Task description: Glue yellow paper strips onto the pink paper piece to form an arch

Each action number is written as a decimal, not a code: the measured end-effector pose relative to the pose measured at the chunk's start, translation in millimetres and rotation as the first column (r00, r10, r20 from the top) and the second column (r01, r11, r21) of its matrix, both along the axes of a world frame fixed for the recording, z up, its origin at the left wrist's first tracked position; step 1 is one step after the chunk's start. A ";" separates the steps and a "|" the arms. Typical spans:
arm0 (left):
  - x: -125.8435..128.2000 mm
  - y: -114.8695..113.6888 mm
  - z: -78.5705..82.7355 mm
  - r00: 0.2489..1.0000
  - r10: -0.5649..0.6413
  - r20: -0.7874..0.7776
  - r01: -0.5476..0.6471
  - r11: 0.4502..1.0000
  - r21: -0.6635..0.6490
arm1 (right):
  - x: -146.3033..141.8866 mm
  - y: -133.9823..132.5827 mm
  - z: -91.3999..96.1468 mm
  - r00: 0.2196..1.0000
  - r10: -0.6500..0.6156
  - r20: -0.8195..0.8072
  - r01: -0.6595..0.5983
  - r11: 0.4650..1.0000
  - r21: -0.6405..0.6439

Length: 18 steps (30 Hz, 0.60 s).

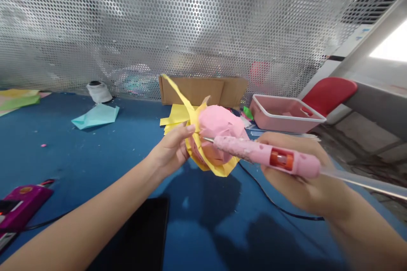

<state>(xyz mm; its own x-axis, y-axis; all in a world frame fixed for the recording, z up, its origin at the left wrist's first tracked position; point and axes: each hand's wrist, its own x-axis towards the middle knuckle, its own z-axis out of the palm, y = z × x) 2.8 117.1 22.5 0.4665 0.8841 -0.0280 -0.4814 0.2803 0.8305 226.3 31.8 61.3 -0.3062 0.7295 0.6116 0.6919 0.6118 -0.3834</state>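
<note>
My left hand [173, 146] is closed on a pink and yellow paper craft [219, 123], its thumb pressing a yellow paper strip at the left side. The craft has a rounded pink body edged with yellow paper, and one long yellow strip sticks up to the upper left. In my right hand [299, 178] is a pink hot glue gun [267, 154], held sideways with a clear glue stick [362, 183] coming out of its back. The gun's metal nozzle points left, right at the yellow strip near my left thumb; whether it touches cannot be made out.
On the blue table [140, 133] lie yellow paper sheets [178, 114], a folded light-blue paper [97, 116], a black tablet-like slab [143, 233] and a purple power strip [27, 203]. A cardboard piece [203, 87] and a pink basket [282, 123] stand behind. A black cable [270, 199] crosses the right.
</note>
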 end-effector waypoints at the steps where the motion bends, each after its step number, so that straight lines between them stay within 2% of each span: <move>1: -0.3 0.0 0.4 1.000 0.010 -0.002 -0.010 1.000 0.014 | -1.6 -1.1 -1.0 0.999 0.007 0.036 -0.008 1.000 0.014; 5: -1.5 0.2 2.6 1.000 0.016 0.013 -0.017 0.999 0.038 | -5.9 -2.0 -5.3 0.994 -0.021 0.105 0.009 0.994 0.110; 8: -2.0 0.6 3.4 1.000 0.027 0.004 -0.027 0.998 0.051 | -9.1 -2.4 -6.0 0.994 -0.025 0.108 0.012 0.993 0.113; 13: -2.0 2.0 0.7 1.000 -0.020 0.017 0.017 0.989 0.145 | -13.1 -4.8 -6.0 0.992 -0.073 0.102 0.046 0.969 0.241; 18: -2.3 1.1 -0.9 0.999 -0.034 -0.011 0.036 0.978 0.204 | -15.2 -5.0 -5.0 0.983 -0.123 0.134 0.078 0.951 0.298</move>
<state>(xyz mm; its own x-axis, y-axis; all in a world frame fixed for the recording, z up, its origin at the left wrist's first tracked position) 0.5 118.2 21.5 0.4975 0.8548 0.1475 -0.4676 0.1211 0.8756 211.1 26.8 56.3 -0.3445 0.5589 0.7543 0.7913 0.6052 -0.0870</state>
